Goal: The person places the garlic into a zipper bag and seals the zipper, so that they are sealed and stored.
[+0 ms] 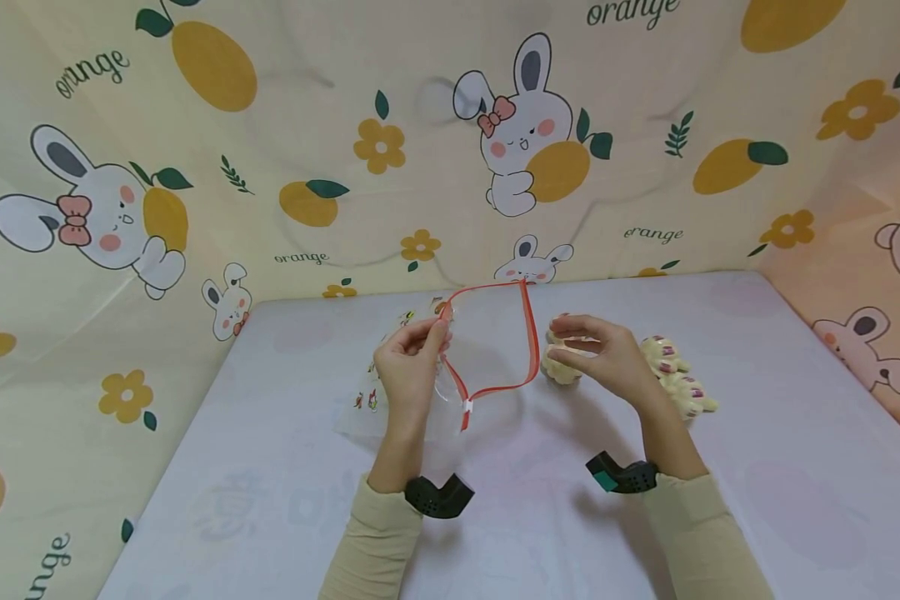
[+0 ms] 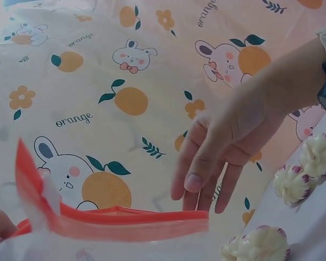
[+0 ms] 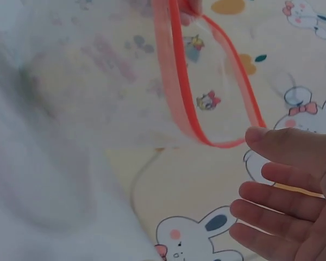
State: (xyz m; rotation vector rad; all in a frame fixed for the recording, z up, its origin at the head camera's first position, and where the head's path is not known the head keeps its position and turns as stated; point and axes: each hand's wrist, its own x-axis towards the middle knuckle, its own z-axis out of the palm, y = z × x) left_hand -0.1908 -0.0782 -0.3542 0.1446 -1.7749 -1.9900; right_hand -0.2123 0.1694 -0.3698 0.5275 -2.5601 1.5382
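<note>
Pinching the near-left rim of a clear zip bag [image 1: 532, 350], the left hand [image 1: 412, 362] alone appears to hold it up over the table [image 1: 270, 500], mouth gaping rightward. The right hand [image 1: 603, 358] has its fingers loosely spread and grips nothing; it is near the mouth and above the closest garlic-like bulbs [image 1: 562, 371], partly hiding them in the head view. Two more garlic-like bulbs [image 1: 686, 396] lie farther right.

The main risk, as I judge it, is the far edge folding inward, since the film looks thin and only one side is pinched; anything brought to the mouth could then catch on the red rim. The white slider [image 1: 468, 407] at the near corner might snag too. A slack pinch could drop the bag, and a careless brush by the right fingers could roll a rounded bulb away
</note>
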